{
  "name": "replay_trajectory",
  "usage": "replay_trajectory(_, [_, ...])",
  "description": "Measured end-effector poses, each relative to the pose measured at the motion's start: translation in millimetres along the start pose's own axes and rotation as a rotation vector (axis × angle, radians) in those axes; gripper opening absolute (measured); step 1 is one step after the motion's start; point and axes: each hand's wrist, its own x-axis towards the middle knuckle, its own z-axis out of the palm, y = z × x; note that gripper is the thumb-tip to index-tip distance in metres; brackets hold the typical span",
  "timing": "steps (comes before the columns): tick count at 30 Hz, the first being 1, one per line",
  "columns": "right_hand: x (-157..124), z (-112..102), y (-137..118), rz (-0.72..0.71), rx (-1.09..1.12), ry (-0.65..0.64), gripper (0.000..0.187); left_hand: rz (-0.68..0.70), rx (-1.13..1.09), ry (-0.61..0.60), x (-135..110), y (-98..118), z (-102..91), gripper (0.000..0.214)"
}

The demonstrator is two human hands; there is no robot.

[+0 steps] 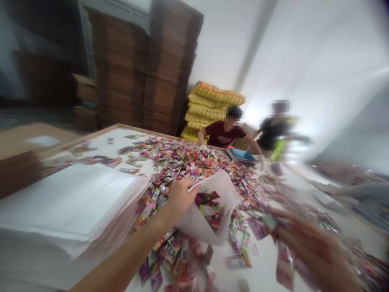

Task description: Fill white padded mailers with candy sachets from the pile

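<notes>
While the left hand (179, 198) pinches the white bag (212, 211) open over the sachets (188, 162) on the tabletop (261, 271), the right hand (306, 243) is a blur, grip unclear. Bag's tilted, so its sachets could easily slide back out.

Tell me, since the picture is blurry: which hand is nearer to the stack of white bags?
Left. The left hand holds an open white bag right beside the stack of white bags; the right hand, blurred, is farther off over the scattered sachets.
</notes>
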Motion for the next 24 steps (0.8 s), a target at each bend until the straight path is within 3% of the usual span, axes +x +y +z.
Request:
replay_trajectory(2, [23,1,-51,-0.131,-0.01,-0.035,0.045,-0.018,-0.059,-0.002,2,5,5.6,0.032])
replay_trajectory(4, [45,31,-82,-0.256,-0.018,-0.06,0.037,-0.065,-0.122,-0.01,5,6,8.5,0.031])
replay_trajectory(7, [71,93,-86,-0.456,-0.094,-0.107,0.032,-0.187,-0.207,-0.034,8,-4,6.9,0.036])
replay_trajectory(10, [74,123,-68,-0.483,-0.192,-0.344,0.031,-0.329,-0.24,0.015,12,-23,0.4,0.031])
replay_trajectory(13, [60,117,-55,-0.396,-0.221,-0.35,0.045,-0.334,-0.245,0.073,19,-36,-4.8,0.029])
replay_trajectory(15, [49,115,-46,-0.462,-0.318,-0.374,0.054,-0.248,-0.253,0.06,26,-37,-5.5,0.029])
replay_trajectory(18, [53,125,-14,-0.476,-0.457,-0.496,0.02,-0.188,-0.323,-0.072,34,-35,-3.5,0.038])
replay_trajectory(21, [104,118,30,-0.271,-0.454,-0.392,0.037,-0.206,-0.376,-0.114,32,-52,1.1,0.064])
replay_trajectory(24, [193,79,57,-0.181,-0.482,-0.171,0.037,-0.268,-0.182,-0.089,0,-101,11.6,0.063])
